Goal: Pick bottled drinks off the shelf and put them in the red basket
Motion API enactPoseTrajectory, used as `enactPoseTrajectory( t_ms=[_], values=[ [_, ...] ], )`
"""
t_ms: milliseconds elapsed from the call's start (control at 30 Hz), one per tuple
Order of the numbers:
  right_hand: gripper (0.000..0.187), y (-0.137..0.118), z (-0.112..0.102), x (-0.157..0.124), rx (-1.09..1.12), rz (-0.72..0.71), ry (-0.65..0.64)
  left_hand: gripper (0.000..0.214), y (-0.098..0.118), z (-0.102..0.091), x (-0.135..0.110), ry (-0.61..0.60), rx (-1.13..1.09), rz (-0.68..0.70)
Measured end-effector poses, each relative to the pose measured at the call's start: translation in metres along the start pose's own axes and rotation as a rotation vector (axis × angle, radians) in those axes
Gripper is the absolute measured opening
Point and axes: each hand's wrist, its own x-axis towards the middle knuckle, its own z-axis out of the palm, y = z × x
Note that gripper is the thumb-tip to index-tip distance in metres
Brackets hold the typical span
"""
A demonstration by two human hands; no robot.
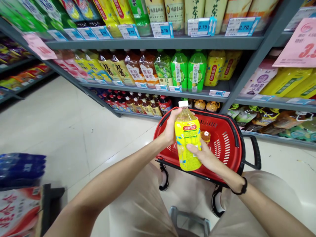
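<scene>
red basket (pixel 232 148), right end: open above | yellow bottle (pixel 186 133): blocks middle | shelf (pixel 187 93): bounds far side

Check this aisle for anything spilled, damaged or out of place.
A small speck, perhaps litter, looks odd against the pale floor left of the red basket. I can see no spill or damage; the yellow bottle looks intact, its white cap on.
</scene>
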Motion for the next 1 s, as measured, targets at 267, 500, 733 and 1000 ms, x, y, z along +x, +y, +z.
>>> enactPoseTrajectory(
  t_ms=[267,500,733,1000],
  values=[
    [0.077,-0.002,-0.004,0.0,-0.041,-0.126,-0.069,0.059,0.006,0.007,-0.01,-0.073,0.1,0.206],
    [0.083,0.005,0.0,-0.006,-0.325,-0.288,0.138,0.062,0.019,0.01,-0.015,-0.28,0.163,0.232],
    [0.093,-0.017,-0.006,-0.004,-0.62,-0.432,0.424,0.069,0.02,0.012,-0.015,-0.169,0.244,0.351],
    [0.099,-0.009,-0.027,0.008,-0.831,-0.602,0.591,0.069,0.017,0.005,-0.015,-0.208,0.445,0.402]
  ],
)
